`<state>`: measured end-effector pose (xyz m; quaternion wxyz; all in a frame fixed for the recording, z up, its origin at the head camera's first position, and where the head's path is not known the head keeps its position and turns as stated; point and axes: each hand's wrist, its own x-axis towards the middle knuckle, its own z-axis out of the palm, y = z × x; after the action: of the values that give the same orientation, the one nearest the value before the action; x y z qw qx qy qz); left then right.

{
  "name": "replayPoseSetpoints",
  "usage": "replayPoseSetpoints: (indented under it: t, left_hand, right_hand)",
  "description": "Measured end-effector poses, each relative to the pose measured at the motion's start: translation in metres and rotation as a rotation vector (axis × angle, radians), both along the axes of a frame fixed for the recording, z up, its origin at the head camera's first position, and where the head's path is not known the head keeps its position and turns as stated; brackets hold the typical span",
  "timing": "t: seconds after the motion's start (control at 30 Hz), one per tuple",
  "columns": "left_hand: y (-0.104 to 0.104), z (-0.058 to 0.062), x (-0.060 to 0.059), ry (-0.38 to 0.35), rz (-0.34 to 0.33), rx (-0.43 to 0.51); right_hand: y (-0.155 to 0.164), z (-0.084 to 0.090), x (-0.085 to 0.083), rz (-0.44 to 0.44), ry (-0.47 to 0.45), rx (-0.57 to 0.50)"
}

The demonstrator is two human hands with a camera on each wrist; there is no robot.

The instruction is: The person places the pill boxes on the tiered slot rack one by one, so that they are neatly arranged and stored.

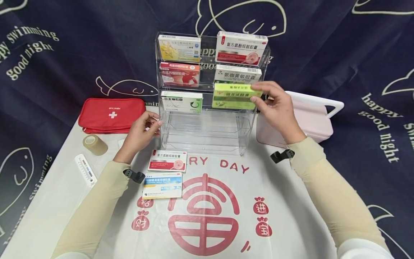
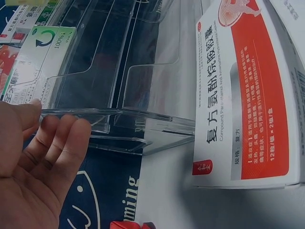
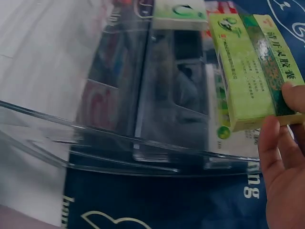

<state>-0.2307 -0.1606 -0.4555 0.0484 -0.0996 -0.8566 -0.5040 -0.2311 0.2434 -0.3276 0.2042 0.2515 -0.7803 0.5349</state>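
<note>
My right hand (image 1: 276,106) pinches the right end of a light green medicine box (image 1: 234,96), thumb in front and fingers along its top. The box is in front of the third tier, on the right side of a clear acrylic display rack (image 1: 203,138). It overlaps the lower part of a white-and-green medicine box (image 1: 237,74) in the head view. At the rack's left side, my left hand (image 1: 142,131) grips the side edge between thumb and fingers. In the left wrist view the thumb lies close to a white-and-green box (image 2: 43,62) in the rack.
Other medicine boxes stand in the rack's upper tiers. A red-and-white box (image 1: 167,160) and a blue-and-white box (image 1: 162,186) lie in front. At left are a red first-aid pouch (image 1: 111,115), a bandage roll (image 1: 95,144) and a thermometer (image 1: 85,170); a pale pink case (image 1: 310,118) stands right.
</note>
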Motion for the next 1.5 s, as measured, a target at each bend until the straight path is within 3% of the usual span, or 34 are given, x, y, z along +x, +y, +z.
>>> replayPoseSetpoints:
  t: [0.2,0.47,0.57,1.07,1.5]
  left_hand:
    - [0.002,0.001,0.001,-0.001,-0.004,0.003]
    - [0.004,0.004,0.001,-0.011,-0.011,0.015]
    - [0.004,0.004,0.0,-0.012,-0.012,0.011]
    - [0.003,0.005,0.0,-0.007,-0.009,0.013]
    - [0.002,0.003,0.0,-0.014,0.0,0.004]
  right_hand:
    - [-0.001,0.009,-0.012,-0.084,-0.002,0.032]
    - [0.01,-0.021,-0.039,-0.091,0.159,0.329]
    - [0.013,-0.027,-0.044,-0.085,0.206,0.393]
    - [0.012,-0.017,-0.044,-0.149,0.258,0.612]
    - [0.018,-0.009,-0.04,-0.131,0.367,0.719]
